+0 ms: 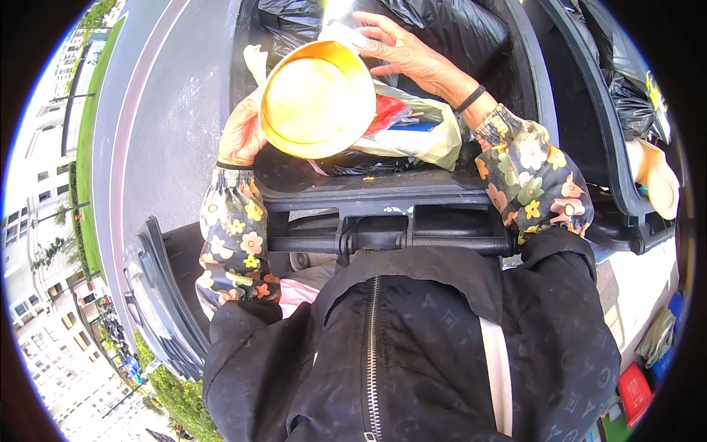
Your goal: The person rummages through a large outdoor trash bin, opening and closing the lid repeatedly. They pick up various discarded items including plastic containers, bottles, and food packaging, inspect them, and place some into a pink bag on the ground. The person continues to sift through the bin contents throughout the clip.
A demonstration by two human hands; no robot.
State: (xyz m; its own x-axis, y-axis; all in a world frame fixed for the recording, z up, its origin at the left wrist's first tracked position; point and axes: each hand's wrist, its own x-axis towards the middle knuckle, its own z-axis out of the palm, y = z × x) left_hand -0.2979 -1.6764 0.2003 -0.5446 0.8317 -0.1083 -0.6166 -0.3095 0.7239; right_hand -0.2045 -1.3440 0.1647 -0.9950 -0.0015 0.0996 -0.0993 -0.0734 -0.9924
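Note:
My left hand (243, 131) grips the left side of a round, shallow container (317, 99), shiny gold-coloured inside and tilted towards me. At its upper right rim is my right hand (400, 52), fingers spread, with a small white piece (339, 36) by the fingertips; whether the fingers hold it I cannot tell. Below and right of the container, a pale yellow-green plastic bag (436, 135) lies spread wide, with a red wrapper (386, 113) and other refuse inside. The bag rests on black garbage bags (464, 27) in a dark wheeled bin.
The bin's front rim and handle bar (370, 243) lie against my body. A second bin (602, 110) with black bags stands at the right, a beige object (660, 177) at its edge. The bin's lid (165, 298) hangs at the left, beside the road (171, 110).

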